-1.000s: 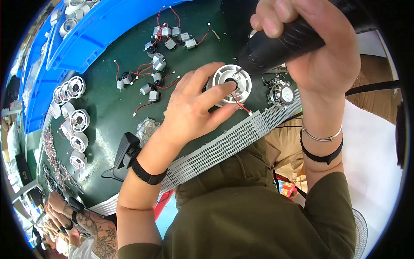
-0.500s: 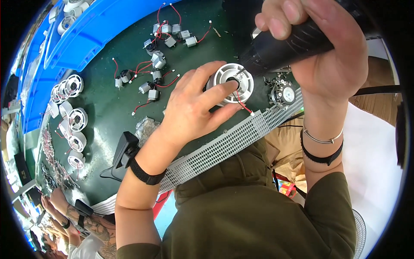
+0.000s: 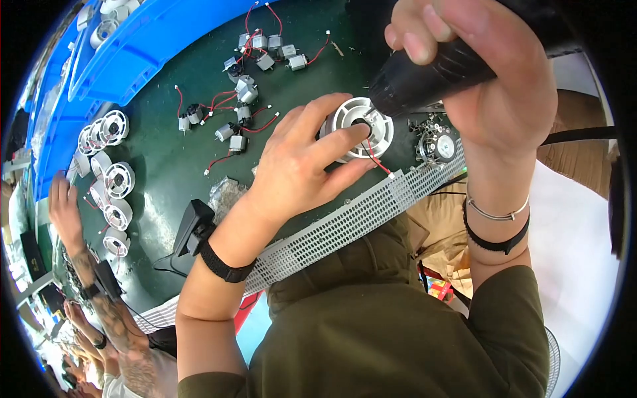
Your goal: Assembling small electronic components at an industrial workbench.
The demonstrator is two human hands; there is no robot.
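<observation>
My left hand [image 3: 295,156] grips a white round plastic housing [image 3: 383,140] on the green bench, its index finger pressed near the dark centre. A red and black wire pair with a white connector [image 3: 391,176] trails from the housing. In my right hand [image 3: 497,99] is a black electric screwdriver [image 3: 415,79], tilted down to the left. Its nose is over the far side of the housing's inside; whether the bit touches a screw cannot be made out. Beside the housing, to the right, a round magnetic-looking part [image 3: 438,146] is covered with small screws.
Several small motors [image 3: 237,143] with red wires lie beyond my left hand. White housings [image 3: 119,180] stand in rows at left, by blue bins [image 3: 126,73]. A co-worker's hand [image 3: 65,212] reaches in there. A perforated metal strip [image 3: 345,229] edges the bench.
The screwdriver's nose has come down closer to the housing, my right hand shifting slightly left. At far left, the co-worker's hand has moved up the bench toward the white housings.
</observation>
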